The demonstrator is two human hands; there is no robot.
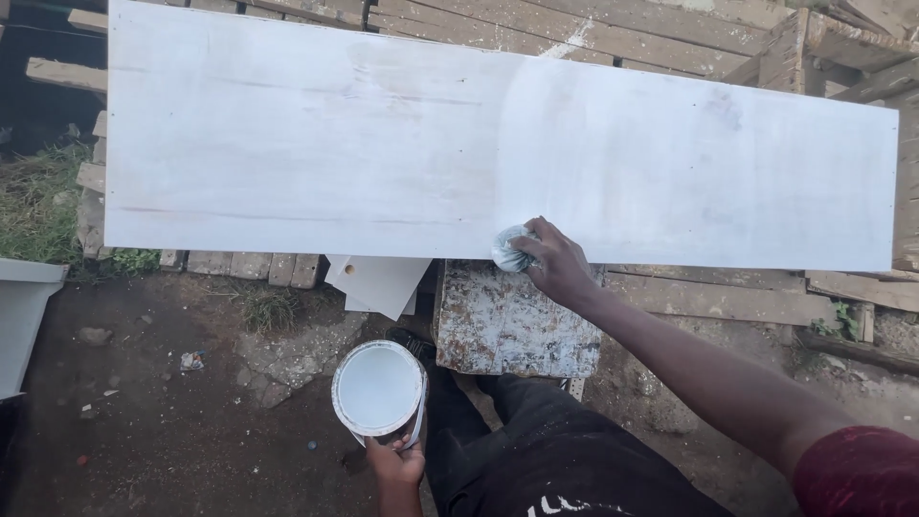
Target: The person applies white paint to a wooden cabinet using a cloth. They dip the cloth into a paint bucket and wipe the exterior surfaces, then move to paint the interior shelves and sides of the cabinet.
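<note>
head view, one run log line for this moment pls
left hand: holds white paint tin | right hand: presses rag on white board near edge

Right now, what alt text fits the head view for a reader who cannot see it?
The right hand presses a wadded rag on the near edge of a long white board lying across wooden pallets. The left hand holds a tub of white paint low over the dirt ground.

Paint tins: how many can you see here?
1. The round paint tin, white inside, is held low over the dirt ground by the left hand. Others may sit hidden under the white board.
</note>
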